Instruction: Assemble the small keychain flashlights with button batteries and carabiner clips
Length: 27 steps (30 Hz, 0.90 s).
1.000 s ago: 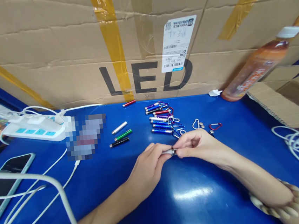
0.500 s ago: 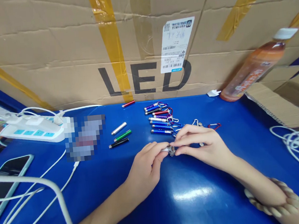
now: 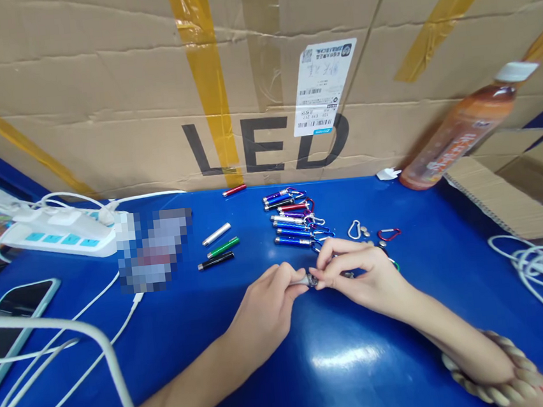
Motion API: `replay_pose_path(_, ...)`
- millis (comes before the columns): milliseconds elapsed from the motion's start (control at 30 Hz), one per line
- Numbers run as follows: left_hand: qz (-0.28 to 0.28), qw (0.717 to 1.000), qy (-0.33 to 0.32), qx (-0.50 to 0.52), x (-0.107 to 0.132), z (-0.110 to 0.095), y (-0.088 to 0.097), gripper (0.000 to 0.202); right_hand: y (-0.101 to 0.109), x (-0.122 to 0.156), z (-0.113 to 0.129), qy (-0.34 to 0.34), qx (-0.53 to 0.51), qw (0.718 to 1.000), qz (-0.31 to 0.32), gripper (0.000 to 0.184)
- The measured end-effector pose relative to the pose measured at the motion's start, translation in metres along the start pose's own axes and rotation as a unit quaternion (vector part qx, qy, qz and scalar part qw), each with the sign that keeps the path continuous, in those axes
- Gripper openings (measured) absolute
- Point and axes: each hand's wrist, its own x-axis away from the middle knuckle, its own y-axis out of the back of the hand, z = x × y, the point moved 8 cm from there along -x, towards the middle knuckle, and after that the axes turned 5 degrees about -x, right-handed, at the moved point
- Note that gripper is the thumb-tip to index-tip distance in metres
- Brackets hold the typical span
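Note:
My left hand (image 3: 267, 306) is closed around a small silver flashlight (image 3: 299, 281), most of which the fingers hide. Thumb and fingers of my right hand (image 3: 354, 269) pinch its dark, shiny end piece (image 3: 312, 279); whether this is a cap or a loose part I cannot tell. Just beyond the hands lies a group of pen-size flashlights (image 3: 293, 232) with carabiner clips, in blue, red, black and silver. To the left rest a silver tube (image 3: 217, 234), a green tube (image 3: 223, 247) and a black tube (image 3: 216, 260), with a red tube (image 3: 234, 190) farther back.
A white carabiner (image 3: 353, 229), a red carabiner (image 3: 390, 234) and small round discs (image 3: 365, 232) lie past my right hand. Behind stands a cardboard box (image 3: 138, 114). A drink bottle (image 3: 461, 127) leans at right; a power strip (image 3: 64, 239), phone (image 3: 19, 324) and cables occupy the left.
My right fingers have closed in on the end of the silver flashlight, covering more of it. The right hand sits slightly lower, uncovering the white carabiner and discs.

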Motion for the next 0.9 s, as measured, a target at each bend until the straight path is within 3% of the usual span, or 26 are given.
replay_pose_path(133, -0.029, 0.996, -0.063, -0.063, -0.001, -0.009, 0.005, 0.018, -0.003, 0.001, -0.004, -0.038, -0.009, 0.999, -0.015, 0.017)
replay_pose_path(233, -0.063, 0.988, -0.114, -0.088, -0.001, -0.017, 0.011, 0.019, -0.005, 0.004, -0.014, -0.111, -0.057, 0.991, -0.036, 0.02)
replay_pose_path(367, -0.102, 0.976, -0.165, -0.103, 0.0, -0.025, 0.017, 0.016, -0.015, 0.013, -0.034, -0.256, -0.177, 0.95, -0.033, 0.026)
replay_pose_path(467, -0.108, 0.973, -0.171, -0.115, 0.0, -0.026, 0.019, 0.018, -0.02, 0.017, -0.042, -0.305, -0.227, 0.925, -0.028, 0.028)
replay_pose_path(700, -0.066, 0.982, -0.149, -0.098, -0.004, -0.023, 0.017, 0.018, -0.022, 0.02, -0.05, -0.332, -0.235, 0.913, -0.017, 0.03)
replay_pose_path(800, -0.047, 0.99, -0.107, -0.076, -0.007, -0.017, 0.016, 0.022, -0.014, 0.017, -0.047, -0.314, -0.154, 0.936, -0.032, 0.028)
replay_pose_path(900, -0.049, 0.997, -0.045, -0.025, -0.009, -0.008, 0.016, 0.021, 0.004, 0.008, -0.029, -0.215, -0.029, 0.973, -0.082, 0.019)
